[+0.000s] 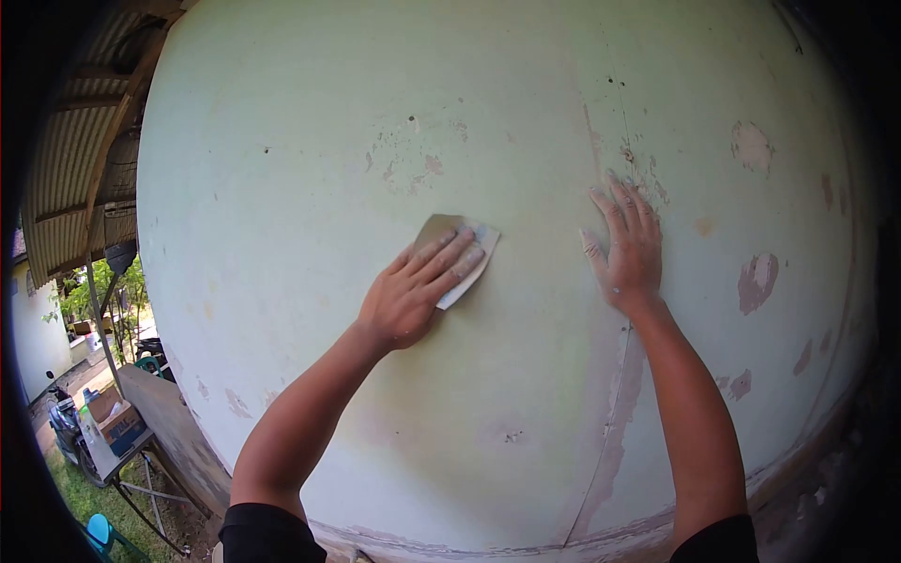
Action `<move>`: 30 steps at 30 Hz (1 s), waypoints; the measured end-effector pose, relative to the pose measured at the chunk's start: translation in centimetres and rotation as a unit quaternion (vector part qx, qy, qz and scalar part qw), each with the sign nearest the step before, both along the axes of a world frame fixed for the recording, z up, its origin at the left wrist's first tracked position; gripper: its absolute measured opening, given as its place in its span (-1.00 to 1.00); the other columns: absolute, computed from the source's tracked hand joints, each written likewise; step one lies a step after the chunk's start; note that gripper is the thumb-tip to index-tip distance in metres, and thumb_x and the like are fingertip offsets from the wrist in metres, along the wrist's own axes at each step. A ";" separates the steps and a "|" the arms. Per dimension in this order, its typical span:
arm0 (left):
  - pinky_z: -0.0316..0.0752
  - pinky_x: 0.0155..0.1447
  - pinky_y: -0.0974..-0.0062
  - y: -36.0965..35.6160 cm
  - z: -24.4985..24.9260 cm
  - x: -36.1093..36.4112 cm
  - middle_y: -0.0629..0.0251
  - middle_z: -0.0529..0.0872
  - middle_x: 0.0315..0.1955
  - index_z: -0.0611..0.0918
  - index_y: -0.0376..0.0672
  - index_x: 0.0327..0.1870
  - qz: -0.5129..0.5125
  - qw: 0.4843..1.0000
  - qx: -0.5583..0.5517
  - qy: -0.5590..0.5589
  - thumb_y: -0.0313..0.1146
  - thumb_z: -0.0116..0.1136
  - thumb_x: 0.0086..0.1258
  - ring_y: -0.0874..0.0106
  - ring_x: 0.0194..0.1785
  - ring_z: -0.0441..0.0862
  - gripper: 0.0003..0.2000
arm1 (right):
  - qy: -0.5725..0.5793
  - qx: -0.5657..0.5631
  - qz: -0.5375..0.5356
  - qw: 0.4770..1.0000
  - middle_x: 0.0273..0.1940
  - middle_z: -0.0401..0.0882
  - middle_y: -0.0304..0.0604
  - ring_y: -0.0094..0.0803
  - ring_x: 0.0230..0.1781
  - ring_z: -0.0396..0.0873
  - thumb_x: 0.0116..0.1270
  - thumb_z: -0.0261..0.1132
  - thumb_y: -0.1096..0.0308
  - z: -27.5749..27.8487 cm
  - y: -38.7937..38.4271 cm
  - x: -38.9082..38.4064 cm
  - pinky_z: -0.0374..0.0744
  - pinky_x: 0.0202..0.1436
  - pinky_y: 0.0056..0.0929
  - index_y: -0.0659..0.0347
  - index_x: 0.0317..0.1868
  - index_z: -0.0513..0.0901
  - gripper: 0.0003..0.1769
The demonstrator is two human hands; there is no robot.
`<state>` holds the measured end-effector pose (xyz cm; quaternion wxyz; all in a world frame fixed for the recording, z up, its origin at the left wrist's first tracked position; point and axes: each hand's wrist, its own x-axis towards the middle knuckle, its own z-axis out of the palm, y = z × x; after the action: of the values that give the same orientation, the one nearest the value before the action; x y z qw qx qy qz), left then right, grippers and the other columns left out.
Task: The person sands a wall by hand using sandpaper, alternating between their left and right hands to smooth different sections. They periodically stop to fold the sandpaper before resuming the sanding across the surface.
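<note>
My left hand (413, 286) presses a folded sheet of sandpaper (486, 235) flat on the pale green wall (310, 244). The sheet shows beyond the fingertips and along both sides of the fingers. Farther right, my right hand (631, 249) lies open against the wall, fingers spread and pointing up, holding nothing. White dust coats its fingertips and thumb. Just above it are small dark holes and chipped paint beside a thin vertical seam (615, 403). A rough patch of flaked paint (413, 169) sits above the sandpaper.
Several bare patches, one a peeled spot (757, 283), mark the wall's right side. Outside at left stand a table with a cardboard box (117, 422), a motorbike (68, 422) and a turquoise chair (99, 530). A corrugated roof (70, 150) hangs above.
</note>
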<state>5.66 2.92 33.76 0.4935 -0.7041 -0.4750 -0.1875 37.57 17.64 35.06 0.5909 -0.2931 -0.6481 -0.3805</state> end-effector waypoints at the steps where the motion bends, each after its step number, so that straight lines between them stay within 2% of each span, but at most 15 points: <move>1: 0.13 0.78 0.04 -0.5 1.9 -0.8 0.40 0.15 0.80 0.26 0.15 0.78 0.031 0.998 0.044 -0.034 -0.42 -0.02 0.62 0.22 0.81 0.10 -0.32 | 0.004 -0.002 -0.002 1.000 0.70 0.29 -0.24 -0.09 0.72 0.21 0.56 0.37 0.04 0.0 0.0 0.0 0.21 0.76 0.07 -0.13 0.57 0.50 -0.37; 3: 0.13 0.75 -0.05 0.4 4.8 -3.4 0.26 0.09 0.81 0.24 0.07 0.78 -0.028 0.969 0.167 -0.179 -0.43 -0.04 0.70 0.13 0.82 0.05 -0.36 | 0.004 0.002 0.002 1.000 0.70 0.29 -0.24 -0.09 0.72 0.22 0.56 0.37 0.04 0.1 0.1 0.0 0.21 0.76 0.08 -0.13 0.58 0.50 -0.37; 5: 0.12 0.76 -0.05 2.0 3.9 -3.3 0.18 0.09 0.81 0.23 0.06 0.79 -0.018 0.951 0.205 -0.232 -0.43 -0.04 0.66 0.07 0.82 0.04 -0.33 | 0.005 0.004 0.009 1.000 0.70 0.29 -0.24 -0.09 0.72 0.22 0.56 0.36 0.04 -0.2 0.2 0.1 0.21 0.76 0.08 -0.13 0.58 0.50 -0.37; 7: 0.08 0.77 -0.01 2.0 -0.1 0.0 0.11 0.12 0.79 0.24 -0.05 0.78 -0.020 0.965 0.165 -0.205 -0.45 -0.13 0.66 0.05 0.83 0.01 -0.35 | 0.004 0.009 0.010 1.000 0.70 0.29 -0.25 -0.08 0.71 0.22 0.56 0.36 0.05 -0.1 0.3 0.2 0.22 0.76 0.09 -0.13 0.58 0.50 -0.37; 9: 0.08 0.77 -0.04 1.9 -5.9 2.6 0.14 0.14 0.79 0.25 -0.03 0.78 -0.051 0.981 0.082 -0.166 -0.52 -0.07 0.54 0.04 0.82 0.06 -0.27 | 0.004 0.006 0.014 1.000 0.70 0.29 -0.25 -0.09 0.71 0.22 0.56 0.36 0.05 -0.2 0.1 0.1 0.22 0.76 0.09 -0.12 0.58 0.50 -0.37; 12: 0.09 0.77 -0.04 1.2 -4.0 1.4 0.17 0.14 0.80 0.25 -0.01 0.78 0.014 0.992 0.017 -0.123 -0.58 -0.02 0.43 0.04 0.81 0.10 -0.20 | 0.005 0.004 0.012 1.000 0.70 0.29 -0.25 -0.09 0.71 0.22 0.56 0.36 0.06 0.0 0.1 0.1 0.21 0.76 0.08 -0.12 0.57 0.50 -0.37; 15: 0.10 0.76 0.03 1.8 3.3 -0.7 0.16 0.17 0.78 0.25 -0.05 0.77 -0.042 0.960 0.196 -0.195 -0.54 -0.10 0.61 0.08 0.82 0.05 -0.33 | -0.001 0.002 0.005 1.000 0.70 0.29 -0.25 -0.09 0.71 0.22 0.55 0.36 0.06 0.0 0.4 0.2 0.21 0.76 0.08 -0.11 0.57 0.51 -0.37; 17: 0.09 0.76 0.01 2.8 5.0 -1.7 0.14 0.14 0.79 0.23 -0.05 0.78 -0.034 0.945 0.232 -0.229 -0.56 -0.12 0.62 0.05 0.83 0.03 -0.32 | 0.003 0.006 0.007 1.000 0.70 0.29 -0.25 -0.09 0.71 0.22 0.55 0.36 0.06 -0.2 0.4 0.2 0.21 0.76 0.08 -0.11 0.57 0.50 -0.37; 19: 0.10 0.76 0.01 2.8 1.9 0.6 0.08 0.14 0.78 0.20 -0.10 0.78 -0.014 0.948 0.218 -0.230 -0.56 -0.01 0.54 0.05 0.82 0.06 -0.26 | 0.007 0.004 0.006 1.000 0.70 0.29 -0.25 -0.08 0.71 0.22 0.55 0.37 0.08 -0.1 0.4 0.2 0.21 0.76 0.08 -0.12 0.58 0.50 -0.36; 20: 0.09 0.77 0.01 2.2 -1.3 2.3 0.11 0.14 0.79 0.21 -0.10 0.78 0.024 0.960 0.156 -0.229 -0.51 -0.02 0.54 0.07 0.81 0.08 -0.27 | 0.008 0.005 0.009 1.000 0.70 0.29 -0.25 -0.08 0.71 0.22 0.55 0.37 0.08 -0.1 0.4 0.1 0.21 0.76 0.08 -0.12 0.58 0.50 -0.36; 22: 0.12 0.76 0.03 2.3 -8.1 2.6 0.17 0.21 0.77 0.33 -0.10 0.73 -0.050 0.995 0.052 -0.070 -0.51 0.02 0.44 0.05 0.78 0.20 -0.26 | 0.003 0.008 0.015 1.000 0.70 0.30 -0.25 -0.08 0.71 0.22 0.55 0.38 0.09 -0.1 0.4 0.3 0.21 0.76 0.08 -0.11 0.59 0.49 -0.35; 23: 0.14 0.75 0.06 2.4 -8.6 1.5 0.19 0.24 0.77 0.36 -0.07 0.71 -0.052 0.998 0.016 -0.025 -0.49 0.05 0.42 0.09 0.77 0.23 -0.26 | 0.006 0.012 0.016 1.000 0.70 0.30 -0.25 -0.08 0.71 0.22 0.55 0.38 0.09 0.0 0.4 0.3 0.21 0.76 0.08 -0.11 0.59 0.49 -0.35; 25: 0.17 0.74 0.06 0.5 -4.9 0.1 0.18 0.25 0.76 0.36 -0.01 0.72 -0.033 0.999 -0.005 -0.030 -0.50 0.08 0.40 0.10 0.76 0.25 -0.24 | 0.001 0.006 0.010 1.000 0.70 0.29 -0.25 -0.07 0.71 0.22 0.55 0.37 0.08 -0.1 0.3 0.3 0.22 0.76 0.07 -0.11 0.58 0.49 -0.36; 28: 0.09 0.75 0.03 0.6 2.0 -2.6 0.14 0.16 0.78 0.28 -0.05 0.76 -0.015 0.961 0.175 -0.212 -0.45 -0.12 0.69 0.09 0.82 0.06 -0.39 | 0.004 0.003 0.011 1.000 0.70 0.29 -0.25 -0.07 0.70 0.22 0.55 0.37 0.08 -0.2 0.2 0.2 0.22 0.76 0.07 -0.10 0.58 0.49 -0.36; 30: 0.05 0.77 0.07 1.5 2.4 -2.9 0.13 0.15 0.79 0.26 -0.05 0.77 -0.014 0.938 0.229 -0.261 -0.47 -0.15 0.69 0.10 0.83 0.03 -0.38 | 0.004 0.004 0.010 1.000 0.70 0.28 -0.26 -0.08 0.70 0.22 0.55 0.37 0.08 -0.2 0.3 0.2 0.22 0.76 0.07 -0.10 0.58 0.49 -0.36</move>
<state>2.73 4.45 36.19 0.4971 -0.5048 -0.5215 -0.4754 37.80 17.96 34.83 0.5983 -0.2856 -0.6470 -0.3766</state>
